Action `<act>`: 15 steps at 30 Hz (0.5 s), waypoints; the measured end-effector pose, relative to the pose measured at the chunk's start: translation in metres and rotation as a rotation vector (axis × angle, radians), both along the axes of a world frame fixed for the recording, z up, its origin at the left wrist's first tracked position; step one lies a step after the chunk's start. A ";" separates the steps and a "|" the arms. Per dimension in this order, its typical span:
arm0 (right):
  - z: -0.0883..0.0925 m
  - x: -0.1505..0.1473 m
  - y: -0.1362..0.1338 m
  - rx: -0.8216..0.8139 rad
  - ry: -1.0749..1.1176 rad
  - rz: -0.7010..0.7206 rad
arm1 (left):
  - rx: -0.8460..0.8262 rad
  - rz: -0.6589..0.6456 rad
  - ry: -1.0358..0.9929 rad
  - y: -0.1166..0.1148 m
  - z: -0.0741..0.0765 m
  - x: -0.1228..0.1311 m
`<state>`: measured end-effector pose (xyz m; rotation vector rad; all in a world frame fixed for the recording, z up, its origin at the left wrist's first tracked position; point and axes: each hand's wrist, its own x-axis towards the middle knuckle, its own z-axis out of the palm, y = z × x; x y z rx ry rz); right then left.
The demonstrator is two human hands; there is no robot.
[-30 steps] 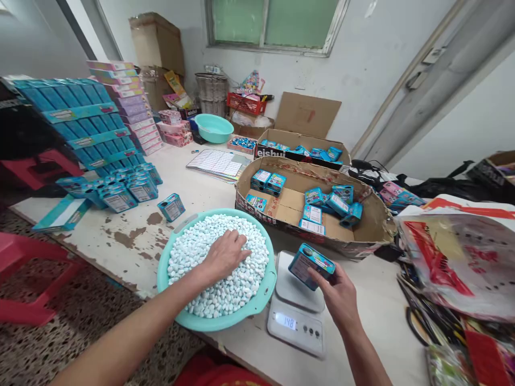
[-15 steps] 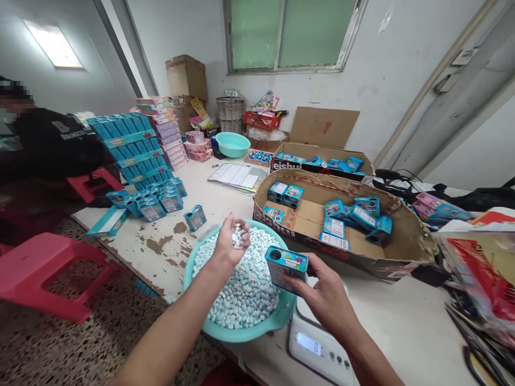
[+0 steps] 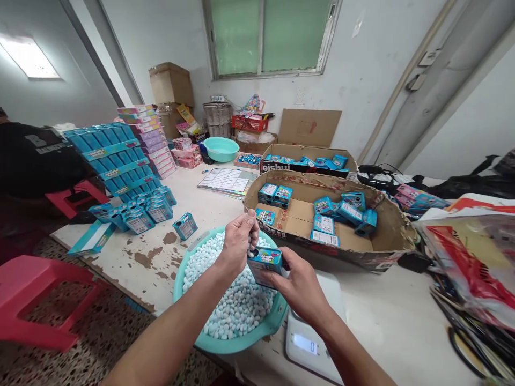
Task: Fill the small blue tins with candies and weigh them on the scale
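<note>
My right hand point(image 3: 300, 284) is closed around a small blue candy box point(image 3: 266, 258), its printed top facing up with a round hole at the left end. Right over that hole, my left hand point(image 3: 240, 241) is curled into a fist with candies in it; the fingers mostly hide them. Both hands are above a turquoise basin point(image 3: 189, 339) heaped with pale blue and white candies point(image 3: 233, 308). Partly under my right forearm is a white digital scale point(image 3: 308, 343) reading 0.
A single blue box point(image 3: 185, 226) stands left of the basin, near a group of blue boxes point(image 3: 140, 214) and a tall stack of filled trays point(image 3: 110, 161). An open cardboard carton point(image 3: 298, 220) holds several more. Scissors point(image 3: 462, 332) lie at right. A person point(image 3: 36, 155) sits at far left.
My left hand has come up from the candies to the box's hole, its fingers closing. My right hand has brought the box left to meet it. The view has shifted slightly.
</note>
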<state>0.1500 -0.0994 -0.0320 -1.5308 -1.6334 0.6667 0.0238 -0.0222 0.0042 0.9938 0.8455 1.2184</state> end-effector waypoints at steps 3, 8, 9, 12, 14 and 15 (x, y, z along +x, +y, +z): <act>-0.004 0.003 0.000 -0.006 0.035 -0.004 | -0.014 -0.068 0.024 0.000 0.000 0.005; -0.010 0.007 -0.001 0.010 0.092 -0.014 | -0.067 -0.158 -0.014 -0.002 0.003 0.015; -0.009 0.010 -0.003 0.011 0.117 -0.014 | -0.066 -0.143 -0.043 0.000 0.003 0.015; -0.009 0.027 -0.015 0.007 0.258 -0.030 | -0.055 -0.013 -0.102 0.008 -0.004 0.004; -0.014 0.044 -0.027 0.012 0.349 -0.097 | -0.061 0.072 -0.017 0.014 -0.019 -0.009; -0.019 0.054 -0.033 0.017 0.371 -0.153 | -0.069 0.098 0.060 0.016 -0.029 -0.016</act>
